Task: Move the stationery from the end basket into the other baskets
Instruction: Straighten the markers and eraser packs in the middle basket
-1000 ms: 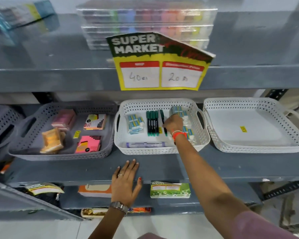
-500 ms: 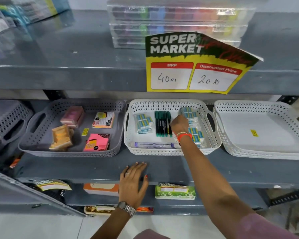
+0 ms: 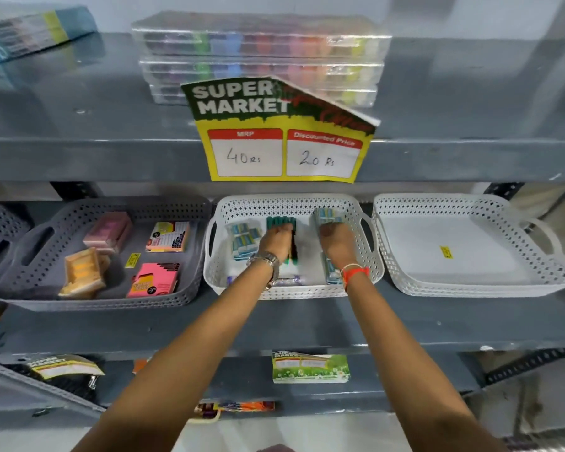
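Note:
Three baskets stand on the middle shelf. The middle white basket (image 3: 284,200) holds green markers (image 3: 279,220), blue-and-white packs on its left (image 3: 243,238) and right (image 3: 327,215), and a long packet (image 3: 291,281) at the front. Both hands are inside it. My left hand (image 3: 274,238), with a watch on the wrist, is curled over the green markers. My right hand (image 3: 336,239), with an orange wristband, is bent down onto the right-hand blue packs. The end white basket (image 3: 470,290) on the right holds only a yellow sticker (image 3: 446,251).
A grey basket (image 3: 95,303) on the left holds pink sticky notes (image 3: 152,280) and other pads. A yellow price sign (image 3: 284,135) hangs from the upper shelf, under stacked clear marker cases (image 3: 258,57). Cards and packets lie on the lower shelf (image 3: 310,368).
My left hand has lifted off the shelf's front edge and gone into the middle basket onto the green markers. My right hand has stayed on the blue packs.

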Available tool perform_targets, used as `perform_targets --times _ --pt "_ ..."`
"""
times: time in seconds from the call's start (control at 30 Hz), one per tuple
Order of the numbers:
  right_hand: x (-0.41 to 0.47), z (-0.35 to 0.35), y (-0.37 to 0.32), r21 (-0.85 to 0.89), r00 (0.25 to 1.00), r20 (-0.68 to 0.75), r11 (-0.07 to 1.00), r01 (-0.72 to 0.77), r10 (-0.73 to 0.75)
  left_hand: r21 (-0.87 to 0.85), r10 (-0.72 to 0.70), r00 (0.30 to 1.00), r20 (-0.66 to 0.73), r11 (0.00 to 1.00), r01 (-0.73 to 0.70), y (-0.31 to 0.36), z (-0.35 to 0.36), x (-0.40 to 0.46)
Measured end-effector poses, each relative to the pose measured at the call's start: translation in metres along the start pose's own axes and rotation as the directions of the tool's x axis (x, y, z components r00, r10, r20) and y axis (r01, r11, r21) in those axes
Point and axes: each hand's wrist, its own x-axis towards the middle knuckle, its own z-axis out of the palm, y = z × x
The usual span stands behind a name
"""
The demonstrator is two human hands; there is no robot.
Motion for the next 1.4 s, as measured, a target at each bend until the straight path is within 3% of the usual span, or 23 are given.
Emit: perform_targets --times 0.13,0.27,0.47,0.8,1.27,1.4 --pt "-0.004 0.019 -0.003 -0.064 0.979 0.204 0.998 0.020 -0.006 0.170 -0.121 0.991 0.064 0.979 0.109 -0.003 0.009 0.021" --pt "-0.009 0.032 -0.006 -0.094 0.957 0.290 0.995 0.016 0.012 0.225 -0.105 0.994 0.029 0.970 0.096 -0.009 0.015 0.026" --pt "-0.002 0.040 -0.005 -0.131 0.952 0.303 0.991 0.007 0.033 0.277 0.011 0.998 -0.067 0.961 0.008 -0.024 0.013 0.020" --pt "-0.010 0.041 -0.013 -0.119 0.956 0.291 0.993 0.000 0.035 0.266 -0.146 0.987 0.065 0.956 0.124 -0.030 0.009 0.017" --pt "-0.001 0.042 -0.009 -0.107 0.955 0.294 0.994 -0.010 0.041 0.261 -0.120 0.989 0.084 0.961 0.094 -0.029 0.012 0.017" --pt "-0.002 0.043 -0.011 -0.079 0.976 0.214 0.996 0.043 -0.025 0.256 -0.016 0.999 -0.029 0.966 0.023 -0.035 0.005 0.021"
